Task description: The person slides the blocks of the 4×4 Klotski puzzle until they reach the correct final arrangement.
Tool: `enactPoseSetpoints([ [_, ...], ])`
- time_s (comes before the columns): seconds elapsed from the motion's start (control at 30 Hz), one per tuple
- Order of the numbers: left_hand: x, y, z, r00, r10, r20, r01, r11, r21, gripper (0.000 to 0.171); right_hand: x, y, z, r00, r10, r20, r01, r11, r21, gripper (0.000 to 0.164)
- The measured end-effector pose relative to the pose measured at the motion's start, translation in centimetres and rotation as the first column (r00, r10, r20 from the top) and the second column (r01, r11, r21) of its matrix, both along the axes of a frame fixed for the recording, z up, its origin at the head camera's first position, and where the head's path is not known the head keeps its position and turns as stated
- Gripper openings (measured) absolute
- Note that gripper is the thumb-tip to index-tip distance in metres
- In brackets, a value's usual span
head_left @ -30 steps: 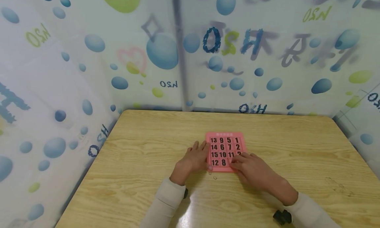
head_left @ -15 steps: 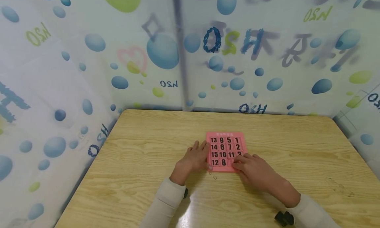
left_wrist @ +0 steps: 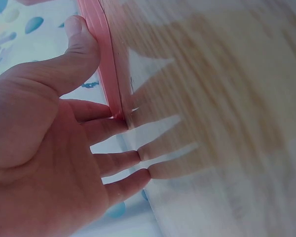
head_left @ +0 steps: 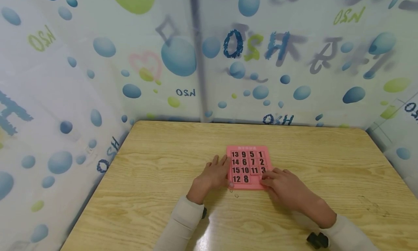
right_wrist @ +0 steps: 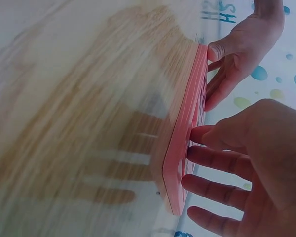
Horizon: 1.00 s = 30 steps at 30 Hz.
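A pink number sliding puzzle (head_left: 243, 186) lies flat on the wooden table, its numbered tiles facing up. My left hand (head_left: 213, 174) rests along the puzzle's left side, its thumb at the near left corner. Those fingers look straight in the left wrist view (left_wrist: 44, 128). On the lower right of the puzzle, my right hand (head_left: 289, 189) touches the bottom row with its fingertips. A bare pink gap shows between the 8 tile (head_left: 246, 179) and these fingertips. Whatever lies under them is hidden. The 3 tile (head_left: 263, 170) sits just above them.
The wooden table (head_left: 163, 153) extends on all sides of the puzzle. Behind and left of it stands a white curtain (head_left: 222, 80) printed with blue and green drops. Two small ring-like marks (head_left: 236, 195) show near the puzzle's front edge.
My right hand has slid a little to the right across the bottom row. The gap beside the 8 has widened, and the 3 is now uncovered. The left hand stays still.
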<state>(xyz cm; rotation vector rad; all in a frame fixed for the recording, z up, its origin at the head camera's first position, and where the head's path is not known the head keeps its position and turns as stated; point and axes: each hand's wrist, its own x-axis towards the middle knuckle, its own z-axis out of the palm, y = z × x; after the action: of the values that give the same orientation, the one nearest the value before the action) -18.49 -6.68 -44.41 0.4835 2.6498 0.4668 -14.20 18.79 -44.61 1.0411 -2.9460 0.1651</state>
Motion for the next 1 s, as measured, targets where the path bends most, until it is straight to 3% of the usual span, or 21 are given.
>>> enactPoseSetpoints([
  [0.43, -0.1, 0.0, 0.1, 1.0, -0.009, -0.007, 0.009, 1.0, 0.004, 0.096, 0.0, 0.5, -0.1, 1.0, -0.02, -0.007, 0.02, 1.0, 0.017, 0.018],
  [0.63, 0.0, 0.0, 0.0, 1.0, -0.012, -0.006, 0.012, 1.0, -0.004, 0.096, 0.0, 0.4, -0.1, 0.999, 0.023, -0.029, -0.023, 1.0, 0.006, 0.019],
  [0.8, 0.0, 0.0, 0.1, 1.0, -0.008, -0.004, 0.008, 1.0, -0.012, 0.096, 0.1, -0.7, -0.1, 0.996, 0.062, -0.066, -0.064, 0.998, -0.025, 0.025],
  [1.0, -0.1, -0.1, 0.0, 1.0, -0.022, -0.011, 0.022, 1.0, -0.016, 0.095, 0.1, -2.8, -0.4, 0.997, 0.078, -0.022, -0.079, 0.996, -0.04, 0.028],
])
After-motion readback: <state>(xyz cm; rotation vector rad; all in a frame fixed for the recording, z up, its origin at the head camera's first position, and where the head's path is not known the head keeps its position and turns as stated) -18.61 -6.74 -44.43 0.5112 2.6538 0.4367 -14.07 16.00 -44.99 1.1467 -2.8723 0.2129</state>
